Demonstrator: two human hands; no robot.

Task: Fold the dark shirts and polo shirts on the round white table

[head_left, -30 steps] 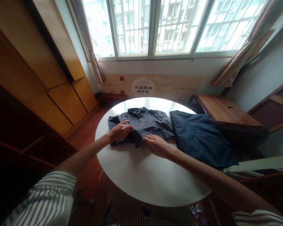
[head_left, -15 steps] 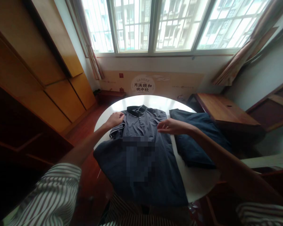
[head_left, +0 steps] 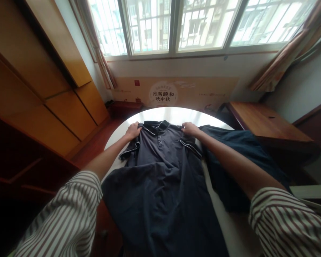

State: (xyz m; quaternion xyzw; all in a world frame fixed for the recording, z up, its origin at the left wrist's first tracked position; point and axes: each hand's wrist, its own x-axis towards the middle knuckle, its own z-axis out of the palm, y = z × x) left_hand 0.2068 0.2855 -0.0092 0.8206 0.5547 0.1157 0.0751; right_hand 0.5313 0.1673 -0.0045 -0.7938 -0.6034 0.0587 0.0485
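Note:
A dark grey polo shirt (head_left: 160, 185) lies front side up on a round white table (head_left: 173, 111), its collar toward the window and its hem hanging toward me. White stripes edge the short sleeves. My left hand (head_left: 134, 130) pinches the shirt at the left shoulder, fingers closed on the cloth. At the opposite shoulder, beside the collar, my right hand (head_left: 190, 129) grips the fabric in the same way. Folds cross the middle of the shirt. Dark blue folded cloth (head_left: 238, 153) lies to its right, partly covered from sight by my right forearm.
Wooden cabinets (head_left: 66, 114) line the left side. A wooden desk (head_left: 267, 121) stands behind the table on the right. Beyond the table, a printed banner (head_left: 214, 89) runs along the wall below a barred window (head_left: 149, 28) with curtains (head_left: 280, 60).
Both hands have moved to the shirt's shoulders and closed on them; the right hand went up from the right sleeve. The right sleeve now lies spread. The view has shifted slightly.

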